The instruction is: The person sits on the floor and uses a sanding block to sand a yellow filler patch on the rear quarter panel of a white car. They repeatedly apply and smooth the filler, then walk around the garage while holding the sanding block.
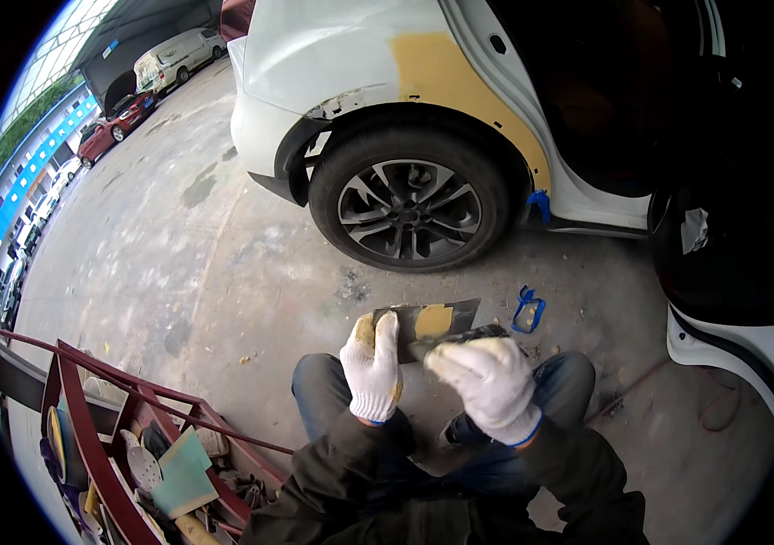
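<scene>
I see white car (pixel 332 54) far centre, yellow filler patch (pixel 446 77) above rear wheel (pixel 410 204). Red tool cart (pixel 124 427) near left. Dark mixing board (pixel 423 320) with yellow putty dab held between my hands, above knees. Left hand (pixel 373 363), white glove, closed on board's left edge. Right hand (pixel 487 377), gloved, closed on dark scraper (pixel 460 336) lying against board's right part. Blue object (pixel 528 311) on floor, right of board.

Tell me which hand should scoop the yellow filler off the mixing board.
Right, probably. The right hand already holds the scraper with its blade on the mixing board; the left hand grips that board, steadying it.
</scene>
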Demonstrator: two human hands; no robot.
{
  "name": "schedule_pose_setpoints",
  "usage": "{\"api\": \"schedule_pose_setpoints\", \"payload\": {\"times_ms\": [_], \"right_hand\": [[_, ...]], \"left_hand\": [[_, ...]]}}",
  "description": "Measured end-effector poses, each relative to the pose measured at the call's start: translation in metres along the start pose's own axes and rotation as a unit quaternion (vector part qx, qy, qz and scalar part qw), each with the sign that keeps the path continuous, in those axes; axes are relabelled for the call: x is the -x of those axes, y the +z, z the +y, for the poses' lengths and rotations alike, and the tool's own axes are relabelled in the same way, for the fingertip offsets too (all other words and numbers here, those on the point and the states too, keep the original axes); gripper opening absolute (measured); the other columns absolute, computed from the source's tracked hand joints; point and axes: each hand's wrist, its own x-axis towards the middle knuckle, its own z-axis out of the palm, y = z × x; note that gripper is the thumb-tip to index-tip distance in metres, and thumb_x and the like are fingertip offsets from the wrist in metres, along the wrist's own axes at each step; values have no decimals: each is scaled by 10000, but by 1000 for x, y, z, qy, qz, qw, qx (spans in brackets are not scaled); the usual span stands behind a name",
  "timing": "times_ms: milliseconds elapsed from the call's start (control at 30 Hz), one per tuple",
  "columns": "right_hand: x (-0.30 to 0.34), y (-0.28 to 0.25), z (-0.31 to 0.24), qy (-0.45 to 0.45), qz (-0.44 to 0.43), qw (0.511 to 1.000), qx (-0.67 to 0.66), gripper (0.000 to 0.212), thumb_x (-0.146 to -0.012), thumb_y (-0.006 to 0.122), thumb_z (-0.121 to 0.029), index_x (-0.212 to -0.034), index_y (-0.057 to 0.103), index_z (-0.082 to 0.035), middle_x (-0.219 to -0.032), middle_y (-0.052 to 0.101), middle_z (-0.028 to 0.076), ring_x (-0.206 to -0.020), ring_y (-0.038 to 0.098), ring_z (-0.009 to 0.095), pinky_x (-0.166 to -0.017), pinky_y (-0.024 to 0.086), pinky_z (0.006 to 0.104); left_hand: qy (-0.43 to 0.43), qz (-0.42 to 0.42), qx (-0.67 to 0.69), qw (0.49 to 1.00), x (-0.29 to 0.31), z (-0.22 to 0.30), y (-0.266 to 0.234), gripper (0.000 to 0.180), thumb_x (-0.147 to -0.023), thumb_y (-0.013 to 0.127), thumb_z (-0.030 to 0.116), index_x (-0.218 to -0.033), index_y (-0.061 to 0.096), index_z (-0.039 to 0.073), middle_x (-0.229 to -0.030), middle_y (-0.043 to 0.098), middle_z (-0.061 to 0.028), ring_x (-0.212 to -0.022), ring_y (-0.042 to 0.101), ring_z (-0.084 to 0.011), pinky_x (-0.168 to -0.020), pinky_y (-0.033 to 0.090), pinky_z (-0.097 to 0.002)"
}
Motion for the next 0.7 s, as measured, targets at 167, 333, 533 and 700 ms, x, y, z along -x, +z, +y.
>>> {"api": "schedule_pose_setpoints", "payload": {"times_ms": [167, 333, 533, 700], "right_hand": [[3, 1, 0, -49, -9, 998, 32, 313, -725, 718, -97, -1034, 751, -139, -988, 688, -1, -828, 647, 202, -727, 507, 330], [8, 9, 3, 106, -19, 994, -19, 307, -727, 723, -99, -1031, 750, -127, -1001, 683, 9, -902, 618, 202, -768, 517, 332], [1, -2, 15, 25, 48, 998, -6, 319, -754, 719, -84, -1063, 758, -150, -1073, 681, -23, -921, 624, 174, -841, 517, 326], [-1, -25, 42, 317, -54, 818, -477, 280, -847, 665, 15, -1121, 717, -18, -1141, 705, 124, -1041, 671, 253, -901, 542, 338]], "left_hand": [[15, -5, 1, 1000, -1, -5, 2, 182, -981, 591, 108, -1012, 652, -61, -834, 669, -51, -775, 537, -79, -711, 460, -244], [42, -6, -27, 999, -1, -7, 5, 181, -980, 596, 112, -1009, 645, -60, -804, 657, -58, -746, 519, -80, -689, 457, -247], [40, -13, -75, 996, -11, -9, 1, 202, -971, 599, 132, -1012, 650, -59, -799, 664, -111, -737, 562, -108, -705, 475, -270], [53, -175, -149, 972, -11, -8, -7, 197, -950, 610, 117, -1011, 658, -64, -831, 672, -131, -774, 593, -128, -733, 485, -279]]}}
